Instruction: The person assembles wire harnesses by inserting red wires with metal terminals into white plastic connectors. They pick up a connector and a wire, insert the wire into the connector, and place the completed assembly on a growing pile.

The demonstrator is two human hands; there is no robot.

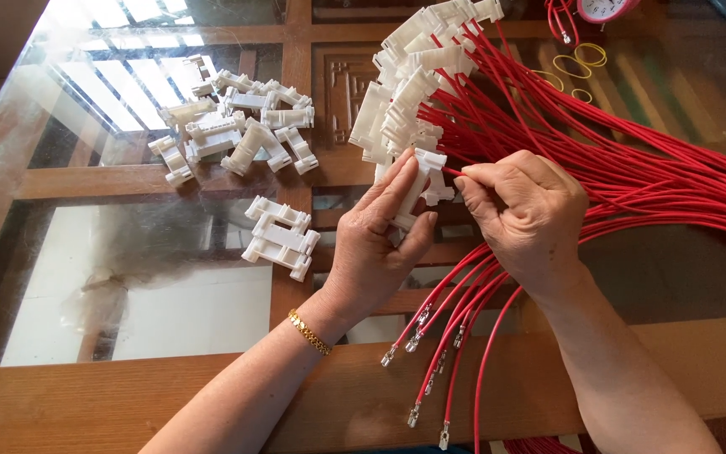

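A glass-topped wooden worktop (212, 395) mirrors bright window panes; loose white connectors (233, 134) lie piled at its upper left, three more (279, 240) nearer; the left hand (376, 244) has its fingers clamped on a white connector housing (420, 181); the right hand (527, 214) pinches a red wire (455, 171) at the housing's side; finished red leads (632, 168) fan away rightward

left hand (380, 235): fingers up, gripping | right hand (527, 214): thumb and forefinger pinched, knuckles up
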